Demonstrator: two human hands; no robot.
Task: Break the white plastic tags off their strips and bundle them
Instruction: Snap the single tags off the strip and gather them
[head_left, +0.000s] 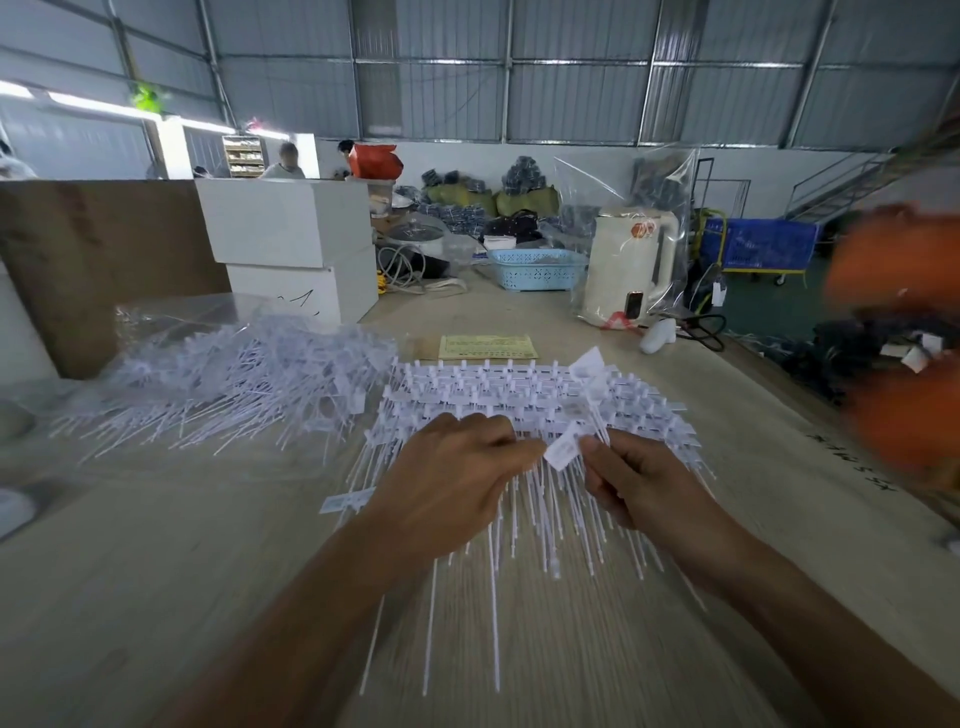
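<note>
A stack of white plastic tag strips (524, 395) lies in the middle of the wooden table (156, 571), heads far, thin tails fanned toward me. My left hand (452, 483) rests on the near edge of the strips with its fingers curled round some tags. My right hand (634, 478) pinches a single white tag (563, 451) between thumb and finger, just right of the left hand's fingertips. A few held tags stick up, one label (589, 364) raised above the stack. One loose tag (345, 501) lies to the left of my left wrist.
A big heap of white tags (234, 384) on clear plastic lies at left. Behind it stand white boxes (291, 228) and brown cardboard (93, 260). A yellow paper (488, 347), blue basket (535, 267) and bagged white kettle (631, 265) sit farther back. Something orange and blurred (904, 332) is at right.
</note>
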